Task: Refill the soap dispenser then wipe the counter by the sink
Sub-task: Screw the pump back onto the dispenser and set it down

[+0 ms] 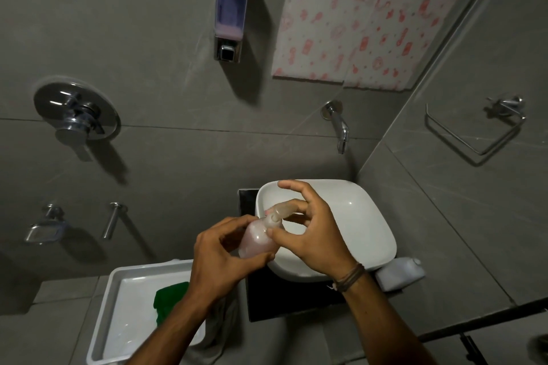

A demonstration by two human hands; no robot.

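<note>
A small clear bottle of pink soap [256, 241] is held over the left edge of the white basin [355, 216]. My left hand [219, 258] wraps around the bottle's body. My right hand [311, 234] pinches the bottle's pump top [280, 210] with thumb and fingers. The wall soap dispenser [231, 9] hangs high on the grey tiles; a little pink soap sits at its bottom. The black counter [267, 302] lies under the basin.
A white plastic tub [118, 305] at lower left holds a green cloth [169, 299]. A white jug [400, 272] lies right of the basin. A spout [338, 124], mixer valve [77, 115], towel ring [474, 127] and soap dish [44, 228] are on the walls.
</note>
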